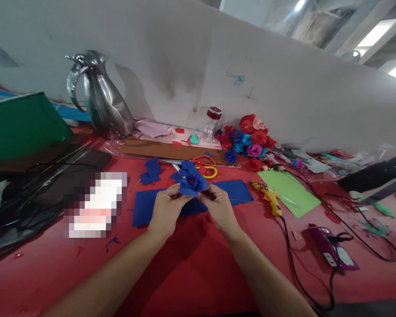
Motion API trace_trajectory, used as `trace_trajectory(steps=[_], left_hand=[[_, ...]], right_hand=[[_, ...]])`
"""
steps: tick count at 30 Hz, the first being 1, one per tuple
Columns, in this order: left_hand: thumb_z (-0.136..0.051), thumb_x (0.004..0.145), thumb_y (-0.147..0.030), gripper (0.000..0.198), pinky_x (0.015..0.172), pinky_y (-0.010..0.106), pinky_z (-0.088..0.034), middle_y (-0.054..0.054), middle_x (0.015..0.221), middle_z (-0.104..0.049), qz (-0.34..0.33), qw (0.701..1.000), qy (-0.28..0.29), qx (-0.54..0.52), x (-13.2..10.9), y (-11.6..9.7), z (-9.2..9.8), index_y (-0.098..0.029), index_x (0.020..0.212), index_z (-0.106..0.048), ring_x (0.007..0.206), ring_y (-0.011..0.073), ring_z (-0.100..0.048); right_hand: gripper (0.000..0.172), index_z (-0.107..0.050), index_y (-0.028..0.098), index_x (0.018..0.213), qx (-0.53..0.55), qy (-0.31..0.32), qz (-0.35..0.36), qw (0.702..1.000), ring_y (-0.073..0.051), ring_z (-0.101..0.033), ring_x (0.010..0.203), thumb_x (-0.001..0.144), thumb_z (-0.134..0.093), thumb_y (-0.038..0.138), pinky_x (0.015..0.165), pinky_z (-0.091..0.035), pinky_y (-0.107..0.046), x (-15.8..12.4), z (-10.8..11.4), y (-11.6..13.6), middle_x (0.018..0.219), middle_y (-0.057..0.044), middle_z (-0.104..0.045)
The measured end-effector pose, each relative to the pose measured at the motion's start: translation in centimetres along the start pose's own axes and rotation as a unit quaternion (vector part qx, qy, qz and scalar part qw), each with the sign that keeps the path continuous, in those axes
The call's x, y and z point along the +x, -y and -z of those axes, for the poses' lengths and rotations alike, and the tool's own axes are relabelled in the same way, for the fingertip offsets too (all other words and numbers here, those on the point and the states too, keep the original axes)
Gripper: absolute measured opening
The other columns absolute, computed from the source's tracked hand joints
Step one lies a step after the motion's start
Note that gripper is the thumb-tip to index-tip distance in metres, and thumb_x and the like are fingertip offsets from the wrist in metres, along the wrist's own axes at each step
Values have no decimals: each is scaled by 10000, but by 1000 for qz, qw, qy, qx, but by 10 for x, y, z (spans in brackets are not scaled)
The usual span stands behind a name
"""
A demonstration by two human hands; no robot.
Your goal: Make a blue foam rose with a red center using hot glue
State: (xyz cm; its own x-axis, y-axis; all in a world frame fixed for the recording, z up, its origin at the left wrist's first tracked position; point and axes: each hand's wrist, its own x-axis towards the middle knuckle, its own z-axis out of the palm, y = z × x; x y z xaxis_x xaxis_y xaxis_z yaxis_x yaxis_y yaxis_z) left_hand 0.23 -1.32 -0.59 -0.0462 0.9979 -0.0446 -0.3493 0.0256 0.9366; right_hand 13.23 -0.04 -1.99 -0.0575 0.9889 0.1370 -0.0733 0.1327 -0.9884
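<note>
Between my two hands is a blue handmade flower (193, 185) with layered petals, held above the red table. My left hand (166, 207) pinches its left edge, and my right hand (220, 207) grips the right edge. Beneath them lies a blue sheet (143, 211), partly covered by my hands. Cut blue petal pieces (152, 168) are just beyond, to the left. Scissors with orange and yellow handles (211, 171) rest behind the flower, their blades partly hidden by blue pieces. A thin wire (247, 201) sticks out to the right of my right hand.
A yellow glue gun (269, 198) with a black cord lies right, by a green sheet (293, 193) and a purple power strip (331, 248). Finished flowers (251, 136), a glass bottle (211, 123) and a metal jug (105, 97) stand along the wall. A blurred-out rectangle (97, 204) is left.
</note>
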Motion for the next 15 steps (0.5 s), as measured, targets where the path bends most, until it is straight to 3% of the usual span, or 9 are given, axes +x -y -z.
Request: trace_trajectory(steps=[7,15], left_hand=[[-702,681,-255,69,912,351,-467,20,806,-733,-33,999,9,40,-4,-9,-1,-228,684,-765,883,201,-646],[-752,634,-294,101,847,327,-476,4,719,-701,-12,1000,9,-23,-2,-5,-3,-202,658,-717,793,180,-634]], right_hand=[[148,-689,222,747,13,-3,-9,1000,-200,-651,799,686,-711,355,837,-507,-352,-2,-2,4,778,-12,-724],[103,-687,233,762,58,2,-17,998,-171,-627,784,670,-717,269,802,-494,-309,-4,-2,1,762,5,-704]])
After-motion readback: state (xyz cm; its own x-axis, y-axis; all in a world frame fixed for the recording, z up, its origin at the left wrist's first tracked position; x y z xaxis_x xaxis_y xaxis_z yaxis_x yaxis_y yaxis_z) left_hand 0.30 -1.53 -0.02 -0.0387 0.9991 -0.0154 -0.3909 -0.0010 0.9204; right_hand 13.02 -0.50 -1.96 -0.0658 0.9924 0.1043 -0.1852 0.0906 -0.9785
